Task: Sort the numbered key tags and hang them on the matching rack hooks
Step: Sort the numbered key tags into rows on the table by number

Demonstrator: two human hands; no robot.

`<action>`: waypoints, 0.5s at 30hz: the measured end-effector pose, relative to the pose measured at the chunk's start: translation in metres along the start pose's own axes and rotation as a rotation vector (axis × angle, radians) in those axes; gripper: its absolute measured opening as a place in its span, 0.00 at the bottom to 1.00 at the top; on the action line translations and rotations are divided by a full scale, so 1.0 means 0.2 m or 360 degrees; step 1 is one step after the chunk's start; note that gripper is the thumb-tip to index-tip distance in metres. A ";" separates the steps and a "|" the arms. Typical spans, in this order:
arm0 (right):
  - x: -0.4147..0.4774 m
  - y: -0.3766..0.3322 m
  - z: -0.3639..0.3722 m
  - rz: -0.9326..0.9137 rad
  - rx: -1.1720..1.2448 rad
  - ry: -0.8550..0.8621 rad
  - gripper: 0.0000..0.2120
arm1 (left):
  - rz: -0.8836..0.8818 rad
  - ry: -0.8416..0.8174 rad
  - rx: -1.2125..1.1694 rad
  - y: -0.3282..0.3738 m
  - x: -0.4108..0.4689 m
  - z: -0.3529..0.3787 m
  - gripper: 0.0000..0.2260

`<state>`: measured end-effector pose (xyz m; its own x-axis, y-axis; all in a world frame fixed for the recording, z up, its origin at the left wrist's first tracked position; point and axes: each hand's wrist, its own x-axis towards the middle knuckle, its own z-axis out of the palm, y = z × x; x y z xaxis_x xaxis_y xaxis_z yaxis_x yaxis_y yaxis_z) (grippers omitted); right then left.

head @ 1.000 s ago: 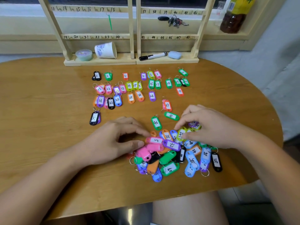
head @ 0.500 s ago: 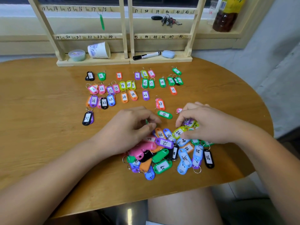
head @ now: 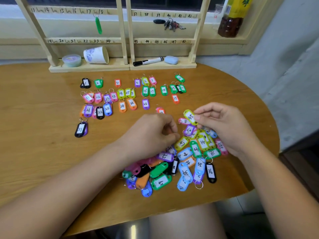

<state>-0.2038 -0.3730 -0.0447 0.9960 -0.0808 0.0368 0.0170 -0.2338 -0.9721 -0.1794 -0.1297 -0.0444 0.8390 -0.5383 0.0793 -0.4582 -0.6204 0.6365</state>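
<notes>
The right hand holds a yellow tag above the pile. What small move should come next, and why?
Probably lay the yellow tag, pinched in the right hand, on bare table beyond the sorted rows. Its number seems in the forties, though blurred, and the rows reach only 31 so far. The left hand rests on the unsorted pile.

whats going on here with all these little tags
A person is sorting numbered key tags on a wooden table. The right hand pinches a yellow tag lifted off the mixed pile, while the left hand digs into that pile. Sorted tags lie in rows nearer the rack, where only one green tag hangs.
</notes>
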 end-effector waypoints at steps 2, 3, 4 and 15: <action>-0.01 0.04 0.01 0.0011 0.0131 0.0192 0.07 | 0.0013 -0.0048 0.0021 0.03 0.03 0.03 0.05; -0.01 0.06 0.02 0.0006 0.0186 0.0274 0.07 | 0.0011 -0.0063 0.0037 0.04 0.04 0.04 0.06; -0.02 0.08 0.03 -0.0004 0.0234 0.0344 0.07 | 0.0006 -0.0082 0.0061 0.05 0.04 0.05 0.07; -0.07 0.13 0.04 -0.0284 -0.0067 0.0571 0.09 | -0.0126 -0.0269 0.0235 0.11 0.09 0.05 0.08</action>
<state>-0.2170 -0.3709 -0.0714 0.8839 -0.3667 0.2902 0.1761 -0.3139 -0.9330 -0.1774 -0.1583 -0.0360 0.8187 -0.5647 -0.1036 -0.4414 -0.7345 0.5155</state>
